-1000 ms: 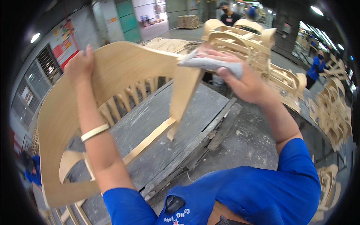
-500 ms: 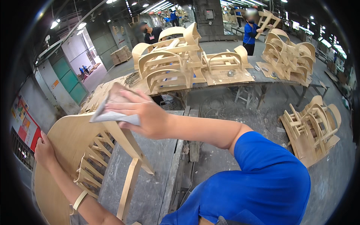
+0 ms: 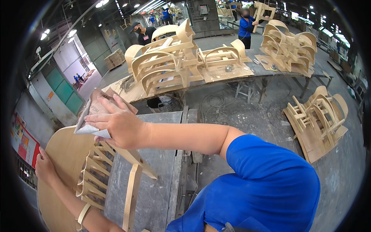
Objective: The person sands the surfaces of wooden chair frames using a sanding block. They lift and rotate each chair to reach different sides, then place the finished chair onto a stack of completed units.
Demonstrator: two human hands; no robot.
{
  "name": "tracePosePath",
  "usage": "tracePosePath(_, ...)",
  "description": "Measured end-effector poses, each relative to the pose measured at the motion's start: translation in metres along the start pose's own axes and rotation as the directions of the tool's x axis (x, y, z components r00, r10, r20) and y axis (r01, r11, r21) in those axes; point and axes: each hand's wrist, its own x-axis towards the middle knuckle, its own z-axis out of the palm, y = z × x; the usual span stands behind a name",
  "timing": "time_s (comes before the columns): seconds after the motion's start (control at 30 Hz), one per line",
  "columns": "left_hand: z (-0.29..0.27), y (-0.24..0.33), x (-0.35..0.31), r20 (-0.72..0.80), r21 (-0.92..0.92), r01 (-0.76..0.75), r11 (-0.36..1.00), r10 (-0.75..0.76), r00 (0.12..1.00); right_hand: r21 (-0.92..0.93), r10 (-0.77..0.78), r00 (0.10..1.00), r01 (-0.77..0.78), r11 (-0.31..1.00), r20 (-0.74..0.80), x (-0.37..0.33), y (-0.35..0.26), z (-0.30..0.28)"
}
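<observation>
A pale wooden chair [image 3: 63, 156] lies tipped on its side on a grey worktable [image 3: 160, 162], its broad flat panel turned to the left. Slats [image 3: 92, 179] run down behind the panel, and a leg [image 3: 132, 195] stands out toward me. My left hand [image 3: 45, 168] grips the panel's left edge. A folded sheet of sandpaper [image 3: 88, 123], brown-backed with a grey side, is under my right hand [image 3: 125, 125]. The fingers press it over the panel's upper corner, hiding that spot.
Behind, a long bench [image 3: 228, 77] bears stacked chair frames [image 3: 166, 58] and another stack [image 3: 288, 48] at the right. More frames [image 3: 319, 116] rest on a board on the floor. A hose [image 3: 212, 100] coils below the bench. Two people [image 3: 145, 34] work beyond it.
My right hand has moved left and slightly down with the sandpaper along the chair's upper edge. My left hand keeps its place on the panel. The whole view has shifted a little.
</observation>
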Motion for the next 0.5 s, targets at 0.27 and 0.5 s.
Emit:
tracePosePath(0.27,-0.008,0.008,-0.001,0.07,0.008,0.037,0.999,-0.037,0.997,0.087,0.127,0.991,-0.13,0.988,0.033,-0.015,0.0,-0.016)
tracePosePath(0.5,0.0,0.003,0.002,0.091,0.001,0.004,1.0,-0.004,0.996,0.134,0.155,0.987,-0.148,0.98,-0.038,-0.009,0.001,-0.009)
